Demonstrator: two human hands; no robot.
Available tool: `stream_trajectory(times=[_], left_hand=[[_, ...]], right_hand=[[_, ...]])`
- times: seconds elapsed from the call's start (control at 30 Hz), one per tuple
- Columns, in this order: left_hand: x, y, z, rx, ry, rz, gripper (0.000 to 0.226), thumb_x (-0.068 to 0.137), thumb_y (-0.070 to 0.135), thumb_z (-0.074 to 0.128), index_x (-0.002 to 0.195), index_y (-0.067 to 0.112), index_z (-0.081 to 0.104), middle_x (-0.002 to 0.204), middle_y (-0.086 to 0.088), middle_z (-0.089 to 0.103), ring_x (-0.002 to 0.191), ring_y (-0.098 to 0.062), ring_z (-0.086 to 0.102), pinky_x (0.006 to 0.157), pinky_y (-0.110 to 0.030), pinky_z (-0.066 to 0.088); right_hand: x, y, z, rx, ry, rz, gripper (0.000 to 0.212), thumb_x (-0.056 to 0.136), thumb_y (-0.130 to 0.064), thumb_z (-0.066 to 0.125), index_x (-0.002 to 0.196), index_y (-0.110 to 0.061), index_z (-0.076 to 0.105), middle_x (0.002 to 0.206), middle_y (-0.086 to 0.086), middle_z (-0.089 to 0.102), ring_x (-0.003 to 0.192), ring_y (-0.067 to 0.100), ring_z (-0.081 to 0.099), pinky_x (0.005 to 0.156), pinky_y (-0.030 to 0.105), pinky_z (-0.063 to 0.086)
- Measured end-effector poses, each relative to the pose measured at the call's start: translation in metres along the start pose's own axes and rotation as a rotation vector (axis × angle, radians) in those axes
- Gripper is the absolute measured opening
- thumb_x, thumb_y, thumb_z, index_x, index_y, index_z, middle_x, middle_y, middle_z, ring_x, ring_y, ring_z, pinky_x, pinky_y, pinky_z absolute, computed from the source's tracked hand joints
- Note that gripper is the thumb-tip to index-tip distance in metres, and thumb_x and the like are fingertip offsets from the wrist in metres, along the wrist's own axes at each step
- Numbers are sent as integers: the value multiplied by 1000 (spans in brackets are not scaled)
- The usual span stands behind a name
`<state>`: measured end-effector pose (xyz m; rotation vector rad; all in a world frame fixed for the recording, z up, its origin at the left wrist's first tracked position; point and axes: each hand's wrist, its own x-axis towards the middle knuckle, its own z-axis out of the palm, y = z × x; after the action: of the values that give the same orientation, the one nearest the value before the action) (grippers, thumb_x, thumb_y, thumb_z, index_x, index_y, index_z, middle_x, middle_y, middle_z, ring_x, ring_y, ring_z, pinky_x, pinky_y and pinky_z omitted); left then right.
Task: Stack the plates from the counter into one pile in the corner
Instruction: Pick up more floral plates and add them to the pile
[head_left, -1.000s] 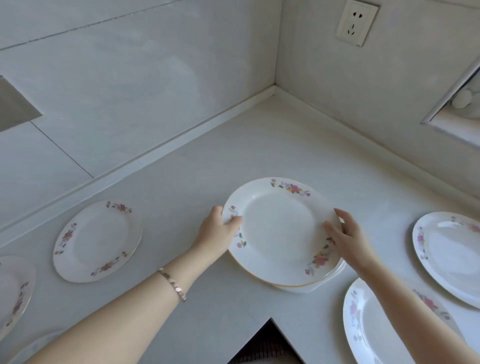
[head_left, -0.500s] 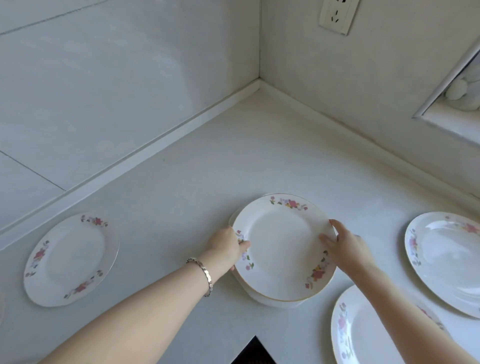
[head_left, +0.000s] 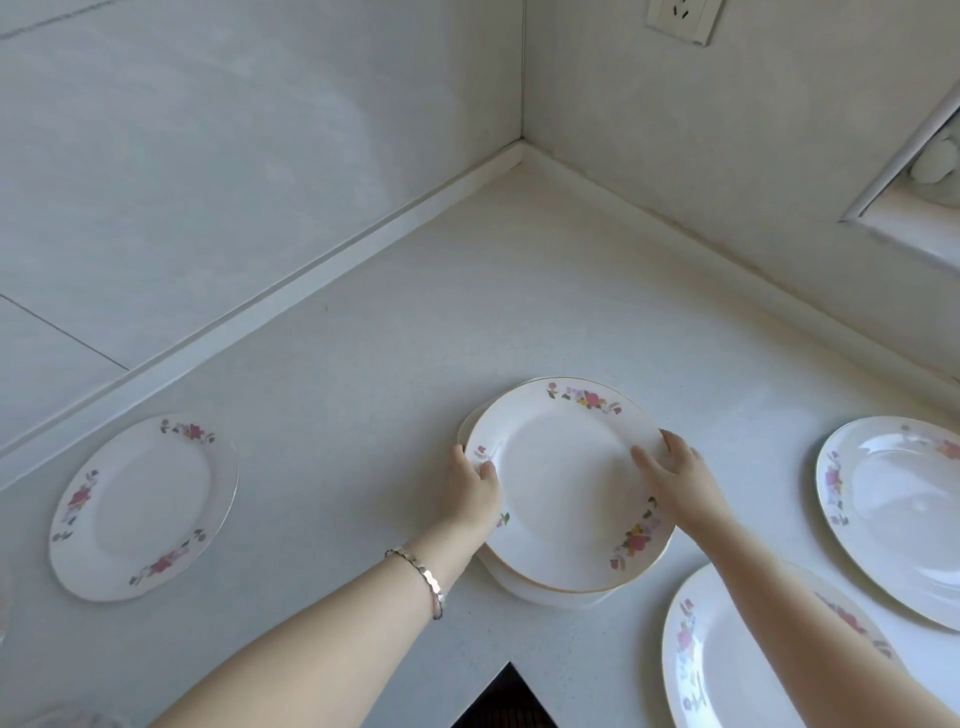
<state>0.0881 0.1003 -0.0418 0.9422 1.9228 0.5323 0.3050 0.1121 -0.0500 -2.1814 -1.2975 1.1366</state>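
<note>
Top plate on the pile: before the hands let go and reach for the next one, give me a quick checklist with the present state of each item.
1. Top plate sits on the pile: ok, though shifted right, a lower rim showing at left.
2. Left hand on the plate's left rim: ok, thumb over the edge.
3. Right hand on the right rim: ok, fingers lie on the plate.
4. Pile pushed into the corner: not ok, bare counter lies between them.
5. Plates left to collect: not ok; left plate, far right plate and near right plate lie single.
6. Plate fully resting flat: cannot tell.
</note>
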Motion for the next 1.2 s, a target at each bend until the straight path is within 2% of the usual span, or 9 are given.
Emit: stream_trajectory(times=[0.1,0.2,0.3,0.43,0.5,0.57,0.73,1.03,1.2], left_hand=[[-4,-7,9,-250,-23,-54,49,96,25,34,143,14,26,147,-15,37,123,-33,48,94,-44,50],[-2,-9,8,-338,-55,-100,49,97,31,34,142,13,27,147,-20,32,116,-38,49,54,-24,53],[0,-9,7,-280,-67,-85,50,97,30,35,143,14,23,147,-17,35,130,-36,40,88,-42,54],[-9,-8,-1,-235,-29,16,48,97,24,36,141,7,27,126,-6,54,75,-9,54,51,-12,47],[-15,-15,-16,-146,26,69,48,96,24,40,140,7,32,121,3,55,81,-3,54,63,1,40],[-18,-30,-38,-11,70,102,34,94,24,42,125,13,52,119,-1,58,104,-15,56,78,-12,35],[-38,-91,-110,32,137,14,33,83,6,41,60,25,56,75,3,65,82,-25,65,71,-30,48],[-101,-259,-276,-285,416,-199,24,69,11,45,50,20,57,54,2,63,66,-26,63,81,-49,54],[-132,-350,-355,-390,520,-307,19,64,15,42,50,17,55,56,-8,60,70,-29,61,81,-50,53]], right_hand=[[-3,-4,10,245,26,105,48,91,-33,45,136,-17,40,131,13,51,114,32,53,99,48,43],[-5,-6,12,231,45,126,47,90,-32,45,135,-18,41,129,12,52,111,32,54,97,48,44],[-4,-9,8,151,6,143,48,87,-30,48,131,-12,44,126,14,53,109,33,54,95,47,46],[-10,-20,8,-126,100,75,56,83,-27,54,134,-8,40,138,18,40,129,34,32,106,44,29],[-21,-35,12,-237,149,-81,57,84,-28,55,136,-10,40,145,12,33,136,31,22,112,42,21],[-35,-53,23,-295,61,-248,50,86,-29,54,132,-12,46,145,7,34,136,26,24,111,38,22],[-86,-107,80,-338,-429,-397,25,87,-27,52,111,-24,59,101,-9,56,105,18,54,83,20,35],[-210,-167,260,-543,-819,-539,33,87,-28,50,117,-18,59,121,-2,61,108,14,57,85,21,42],[-268,-183,362,-624,-815,-471,44,85,-30,54,125,-11,52,128,6,57,115,21,53,94,29,43]])
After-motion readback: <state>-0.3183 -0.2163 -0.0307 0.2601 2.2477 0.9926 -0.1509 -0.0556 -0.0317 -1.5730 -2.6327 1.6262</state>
